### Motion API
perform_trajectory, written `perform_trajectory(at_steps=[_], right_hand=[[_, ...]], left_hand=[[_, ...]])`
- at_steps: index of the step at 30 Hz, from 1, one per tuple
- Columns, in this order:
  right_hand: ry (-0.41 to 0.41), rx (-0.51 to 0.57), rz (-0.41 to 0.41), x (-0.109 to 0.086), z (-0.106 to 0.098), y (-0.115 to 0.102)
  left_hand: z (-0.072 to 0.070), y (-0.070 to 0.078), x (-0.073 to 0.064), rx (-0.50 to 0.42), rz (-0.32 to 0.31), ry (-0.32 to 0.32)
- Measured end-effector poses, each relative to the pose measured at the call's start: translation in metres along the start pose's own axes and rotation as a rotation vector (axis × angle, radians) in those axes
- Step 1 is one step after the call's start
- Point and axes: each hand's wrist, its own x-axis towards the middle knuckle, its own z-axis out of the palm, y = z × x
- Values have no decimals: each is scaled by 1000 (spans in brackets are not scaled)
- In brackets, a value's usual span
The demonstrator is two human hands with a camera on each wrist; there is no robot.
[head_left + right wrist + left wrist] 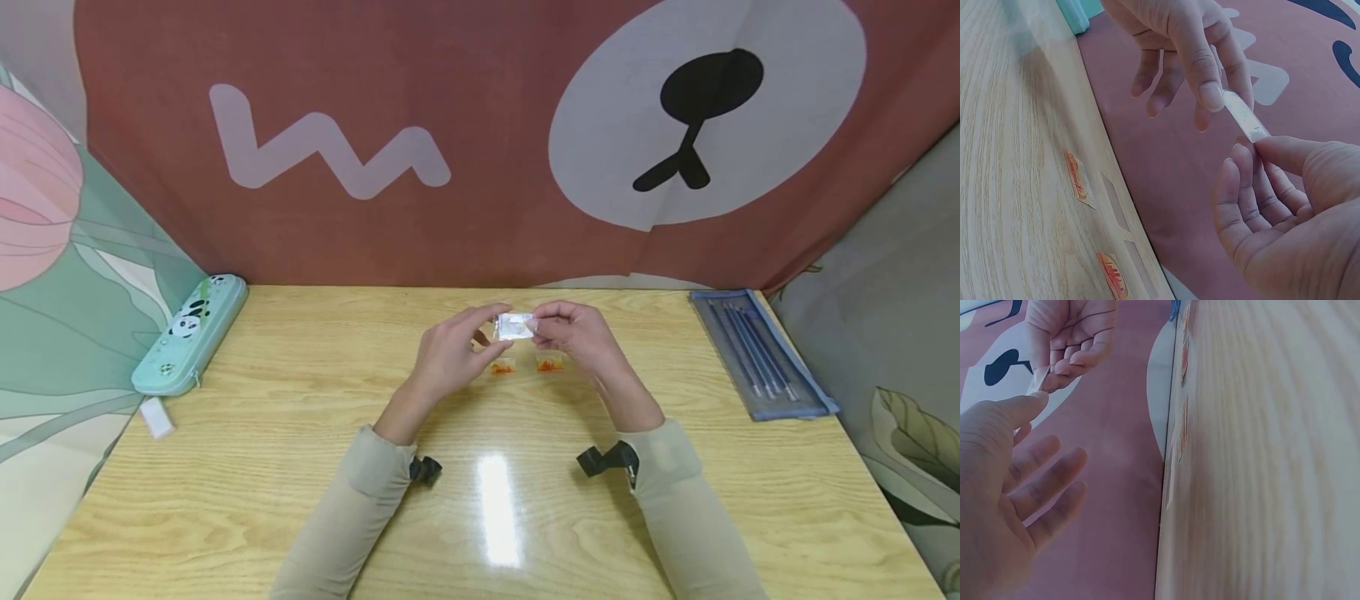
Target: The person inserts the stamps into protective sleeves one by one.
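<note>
A small flat white packet [514, 326] with shiny, clear-looking edges is held up above the table between both hands. My left hand [448, 352] pinches its left end between thumb and forefinger, the other fingers spread apart. At the opposite end my right hand [581, 335] pinches it with thumb and fingertips, the remaining fingers curled under. In the right wrist view the packet [1245, 117] is seen nearly edge-on, and its contents cannot be told. Two small orange-printed pieces lie flat below the hands, a left piece [503, 366] and a right piece [550, 362].
On the wooden table [300, 500], a mint pencil case [193, 333] with pandas lies at the far left, a small white tag [156, 417] by it. To the right lies a blue-edged mesh pouch [761, 354] holding several slim sticks. A printed cloth [495, 233] hangs behind.
</note>
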Motion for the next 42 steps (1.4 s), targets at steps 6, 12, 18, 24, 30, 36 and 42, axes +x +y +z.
perform_trajectory(at_steps=[6, 12, 18, 24, 30, 36, 42], right_hand=[[8, 6, 8, 3, 1, -1], [7, -3, 11, 4, 1, -3], [-1, 2, -1, 5, 0, -4], [-18, 11, -18, 3, -2, -4], [-19, 17, -7, 0, 0, -4], [-29, -34, -4, -2, 4, 0], [-40, -154, -36, 0, 5, 2]], left_hand=[[-2, 0, 2, -19, -25, -1], [-2, -1, 3, -34, -43, -6], [-3, -3, 5, -38, -45, -10], [-4, -3, 5, -55, -49, -14], [-7, -3, 3, -49, -57, -19], [-13, -11, 1, -35, -108, -66], [-18, -28, 7, 1, -110, -100]])
